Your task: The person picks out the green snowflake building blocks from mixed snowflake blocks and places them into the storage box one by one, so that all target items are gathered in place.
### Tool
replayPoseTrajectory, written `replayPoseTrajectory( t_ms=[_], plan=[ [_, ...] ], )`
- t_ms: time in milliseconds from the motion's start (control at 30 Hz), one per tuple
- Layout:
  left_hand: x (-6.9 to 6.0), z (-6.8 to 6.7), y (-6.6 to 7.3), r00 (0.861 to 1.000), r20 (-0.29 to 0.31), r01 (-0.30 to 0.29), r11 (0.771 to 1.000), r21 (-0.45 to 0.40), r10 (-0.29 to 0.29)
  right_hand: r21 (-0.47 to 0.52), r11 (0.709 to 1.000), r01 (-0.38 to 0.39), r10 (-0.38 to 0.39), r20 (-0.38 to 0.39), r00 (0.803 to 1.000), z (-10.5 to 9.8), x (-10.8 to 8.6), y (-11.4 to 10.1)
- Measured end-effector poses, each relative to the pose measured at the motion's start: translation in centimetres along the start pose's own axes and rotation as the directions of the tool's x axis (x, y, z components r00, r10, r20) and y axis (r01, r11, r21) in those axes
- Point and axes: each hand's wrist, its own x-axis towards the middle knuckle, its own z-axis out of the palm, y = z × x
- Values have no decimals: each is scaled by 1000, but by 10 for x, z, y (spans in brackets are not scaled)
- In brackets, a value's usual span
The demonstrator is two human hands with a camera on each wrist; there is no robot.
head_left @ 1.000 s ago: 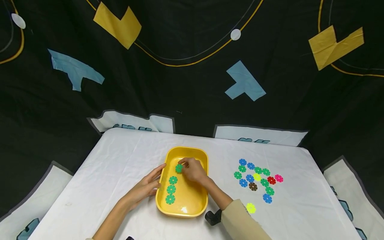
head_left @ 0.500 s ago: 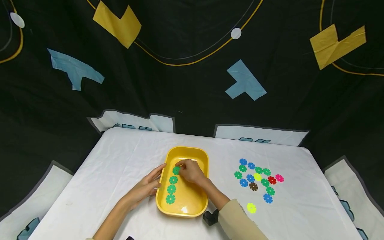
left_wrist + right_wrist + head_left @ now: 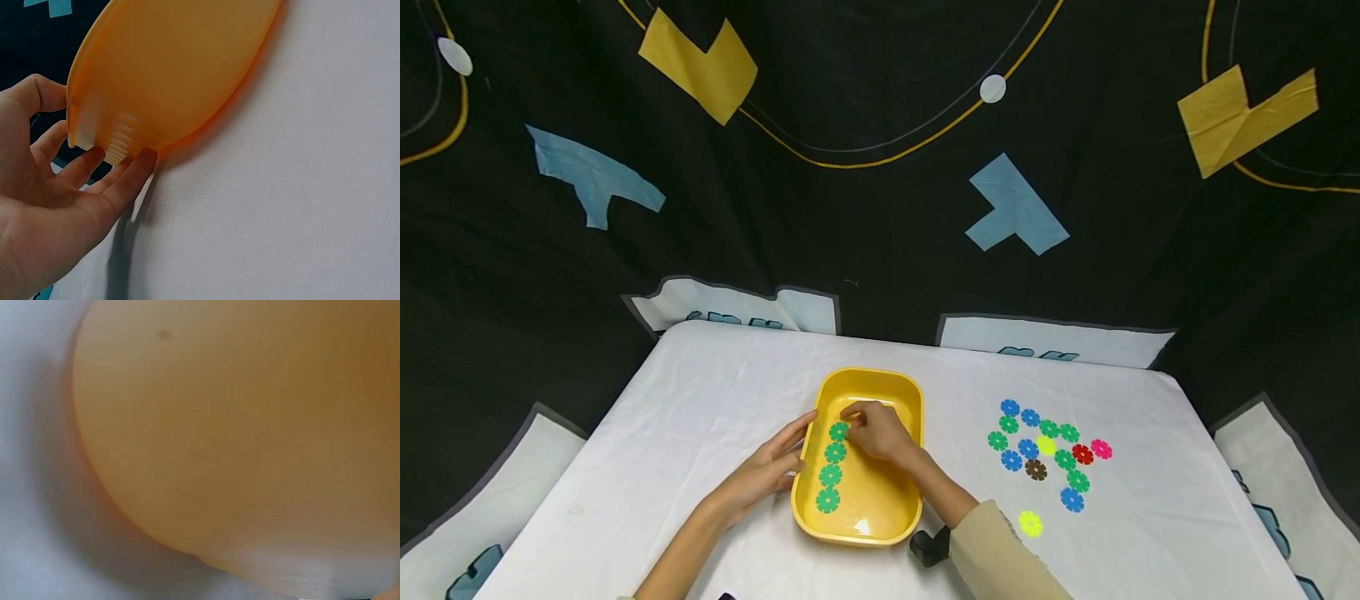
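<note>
The yellow tray [image 3: 891, 492] has several green flower discs [image 3: 831, 475] in a column along its left side. At the column's far end, my right hand [image 3: 880, 431] reaches in and pinches the right edge of the farthest green disc [image 3: 838, 431]. My left hand [image 3: 758, 477] grips the tray's left side. In the left wrist view, the left hand [image 3: 69, 187] has its thumb at the rim and its fingers against the outer wall of the tray [image 3: 169, 75]. The right wrist view shows mostly the tray's wall [image 3: 219, 437].
Loose discs lie right of the tray: blue [image 3: 1027, 449], green [image 3: 1065, 459], red [image 3: 1082, 454], pink [image 3: 1101, 449], brown [image 3: 1036, 470] and yellow [image 3: 1031, 523]. They rest on a white-covered table [image 3: 1157, 500]. A black device [image 3: 929, 547] sits by the right sleeve.
My right hand has brought the farthest green disc left and nearer, closer to the column's other discs. My left hand has stayed at the tray's side.
</note>
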Motion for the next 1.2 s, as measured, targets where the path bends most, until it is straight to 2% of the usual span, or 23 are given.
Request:
replayPoseTrajectory(
  t_ms=[100, 233, 400, 567, 700, 833, 933, 1067, 1167, 1200],
  plan=[
    [0, 0, 0, 1000, 3, -1, 1000, 2, 1, 9, 1000, -11, 11, -7, 1000, -4, -2, -1],
    [0, 0, 1, 1000, -1, -1, 1000, 6, 1, 69, 998, -2, 2, -6, 1000, -18, -8, -8],
    [-2, 0, 0, 1000, -20, 6, 1000, 8, -6, 128, 992, 14, -9, -38, 999, -50, -20, -16],
    [-3, 1, -1, 999, -46, 9, 1000, 5, -8, 143, 989, 22, -2, -138, 990, -88, -43, -8],
    [-1, 2, -2, 1000, -26, 1, 1000, 4, -1, 106, 994, 12, 13, -234, 972, -120, -70, 17],
    [-1, 3, -2, 1000, -19, 0, 1000, 5, 0, 57, 998, -12, 28, -287, 958, -152, -101, 53],
    [-1, 3, -1, 1000, -22, 2, 1000, 5, -2, 25, 996, -89, 93, -326, 941, -170, -122, 83],
    [-1, 3, -1, 1000, -31, 0, 1000, 10, 0, 10, 967, -253, 236, -396, 887, -183, -140, 123],
    [0, 3, -1, 1000, -31, -2, 1000, 14, 2, 32, 941, -337, 317, -426, 847, -187, -147, 148],
    [0, 3, -1, 1000, -29, -3, 1000, 13, 4, 41, 937, -347, 331, -421, 844, -188, -148, 154]
  ],
)
